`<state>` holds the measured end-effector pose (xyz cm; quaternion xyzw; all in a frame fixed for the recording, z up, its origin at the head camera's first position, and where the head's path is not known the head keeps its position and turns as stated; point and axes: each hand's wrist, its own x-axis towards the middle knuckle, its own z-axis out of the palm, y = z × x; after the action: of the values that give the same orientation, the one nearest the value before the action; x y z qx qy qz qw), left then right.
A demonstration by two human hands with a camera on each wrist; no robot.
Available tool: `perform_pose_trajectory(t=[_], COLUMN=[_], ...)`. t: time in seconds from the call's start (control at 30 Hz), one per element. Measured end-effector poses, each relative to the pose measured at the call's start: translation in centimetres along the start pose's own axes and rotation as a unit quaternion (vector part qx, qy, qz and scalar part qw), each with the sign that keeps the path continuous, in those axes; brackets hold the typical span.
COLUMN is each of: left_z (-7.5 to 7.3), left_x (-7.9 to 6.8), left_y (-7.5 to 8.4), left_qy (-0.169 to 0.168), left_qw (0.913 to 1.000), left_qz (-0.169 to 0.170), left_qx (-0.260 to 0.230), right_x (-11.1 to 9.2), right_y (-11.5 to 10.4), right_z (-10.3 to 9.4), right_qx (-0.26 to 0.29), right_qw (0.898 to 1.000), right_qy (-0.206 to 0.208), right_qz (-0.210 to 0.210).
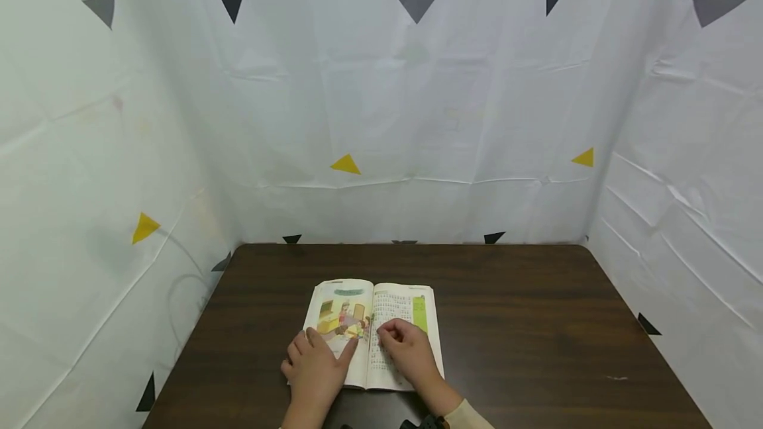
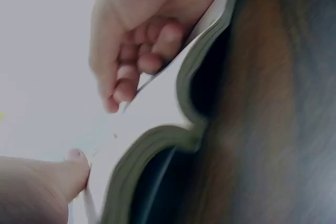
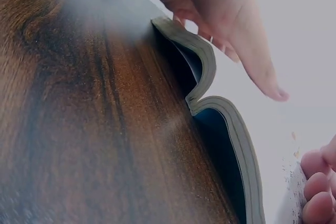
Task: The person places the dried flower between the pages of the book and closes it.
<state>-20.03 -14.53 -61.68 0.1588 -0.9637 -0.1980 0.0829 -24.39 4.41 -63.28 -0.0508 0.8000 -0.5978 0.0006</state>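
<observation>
An open book (image 1: 356,371) lies on the dark table, a coloured picture on its left page and rows of print on the right one. My left hand (image 1: 318,369) rests on the lower left page, fingers spread and thumb pointing toward the middle fold. Over the right page is my right hand (image 1: 410,351), its fingers curled in, fingertips near the print. The left wrist view shows these curled fingers (image 2: 149,51) close above the paper; a thin dark line runs beneath them, and I see nothing held. The book's thick page edges (image 3: 244,148) show in the right wrist view.
The brown wooden table (image 1: 536,323) spreads around the book on all sides. White sheeting (image 1: 453,118) with grey, black and yellow triangles hangs behind and at both sides. A dark object (image 1: 430,422) sits by the right sleeve (image 1: 467,416).
</observation>
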Motion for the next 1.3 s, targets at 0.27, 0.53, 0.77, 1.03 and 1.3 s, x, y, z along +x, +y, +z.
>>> perform_pose_trajectory(t=[0.27, 0.53, 0.77, 1.03, 1.3], left_z=[-2.2, -3.0, -2.7, -2.9, -3.6], left_x=[1.3, 1.8, 2.3, 3.8, 4.1], left_y=[-2.0, -2.3, -3.3, -4.7, -4.1], left_qy=[-0.018, -0.04, -0.05, -0.06, -0.089], left_qw=[0.9977, 0.9969, 0.9957, 0.9843, 0.8902], left_qz=[-0.066, -0.066, -0.061, -0.058, -0.076], left_qx=[0.006, -0.016, -0.049, -0.156, -0.44], right_x=[-0.2, -0.4, -0.4, -0.4, -0.4], right_y=[0.0, 0.0, -0.3, -0.5, -0.2], right_z=[0.1, 0.4, 0.5, 0.1, 0.1], right_qx=[-0.045, -0.106, -0.115, -0.09, -0.06], right_qw=[0.998, 0.992, 0.991, 0.994, 0.995], right_qy=[-0.008, -0.023, -0.025, -0.033, -0.047], right_qz=[-0.031, -0.061, -0.061, -0.049, -0.058])
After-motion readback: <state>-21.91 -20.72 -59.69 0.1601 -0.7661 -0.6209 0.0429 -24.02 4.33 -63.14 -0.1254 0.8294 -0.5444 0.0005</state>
